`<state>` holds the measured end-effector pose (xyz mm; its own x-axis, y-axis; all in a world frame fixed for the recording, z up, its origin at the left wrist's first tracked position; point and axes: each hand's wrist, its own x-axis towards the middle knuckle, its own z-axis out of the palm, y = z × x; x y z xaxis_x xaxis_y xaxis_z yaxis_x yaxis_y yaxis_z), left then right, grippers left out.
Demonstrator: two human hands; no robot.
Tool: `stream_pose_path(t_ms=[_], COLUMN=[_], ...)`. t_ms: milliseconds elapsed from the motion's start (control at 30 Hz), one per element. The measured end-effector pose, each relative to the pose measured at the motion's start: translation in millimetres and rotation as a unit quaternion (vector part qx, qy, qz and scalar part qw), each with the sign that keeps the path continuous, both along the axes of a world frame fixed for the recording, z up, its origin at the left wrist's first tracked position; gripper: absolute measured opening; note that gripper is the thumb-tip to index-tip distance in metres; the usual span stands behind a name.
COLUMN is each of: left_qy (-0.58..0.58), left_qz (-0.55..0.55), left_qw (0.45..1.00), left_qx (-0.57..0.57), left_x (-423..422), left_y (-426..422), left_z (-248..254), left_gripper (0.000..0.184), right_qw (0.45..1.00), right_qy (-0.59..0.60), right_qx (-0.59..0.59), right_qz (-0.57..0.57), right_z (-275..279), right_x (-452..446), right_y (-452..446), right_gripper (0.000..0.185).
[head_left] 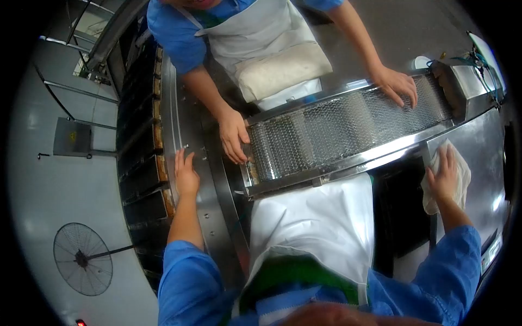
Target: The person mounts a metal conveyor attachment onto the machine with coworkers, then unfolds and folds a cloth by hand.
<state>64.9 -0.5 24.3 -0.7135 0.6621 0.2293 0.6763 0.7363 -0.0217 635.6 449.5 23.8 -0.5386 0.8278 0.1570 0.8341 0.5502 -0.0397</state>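
My left hand (186, 174) rests on the steel side rail (204, 209) at the left, its fingers stretched out and apart with nothing in them. On the right, my right hand (446, 176) holds a white cloth (461, 174) against a sloping steel panel (481, 146). The cloth bunches under and around the fingers. A wire mesh conveyor belt (331, 133) in a steel frame lies between me and a co-worker across from me.
The co-worker's hands (234, 136) touch the belt's left end and the mesh at the right. Dark trays or moulds (144, 141) line the left side. A steel housing with cables (467, 84) stands at the belt's right end. A fan (82, 258) is far left.
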Motion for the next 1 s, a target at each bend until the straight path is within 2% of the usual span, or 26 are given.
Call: stream_pose_path(t_ms=[567, 733, 1000], left_qy=[0.004, -0.007, -0.013], left_qz=[0.011, 0.009, 0.028], left_qw=[1.000, 1.000, 1.000], left_qx=[0.008, 0.001, -0.003], left_x=[-0.2, -2.6, 1.9], left_y=[-0.3, -1.3, 2.2], left_z=[-1.6, -2.2, 1.1], left_gripper=[0.041, 0.045, 0.048], right_qw=[1.000, 1.000, 1.000], right_qy=[0.015, 0.026, 0.004], right_qx=[-0.009, -0.003, -0.013], right_qz=[-0.008, 0.014, -0.015], right_z=[3.9, -1.8, 6.0], right_x=[-3.9, 0.2, -6.6], right_y=[-1.3, 1.3, -3.6], right_gripper=[0.070, 0.070, 0.070])
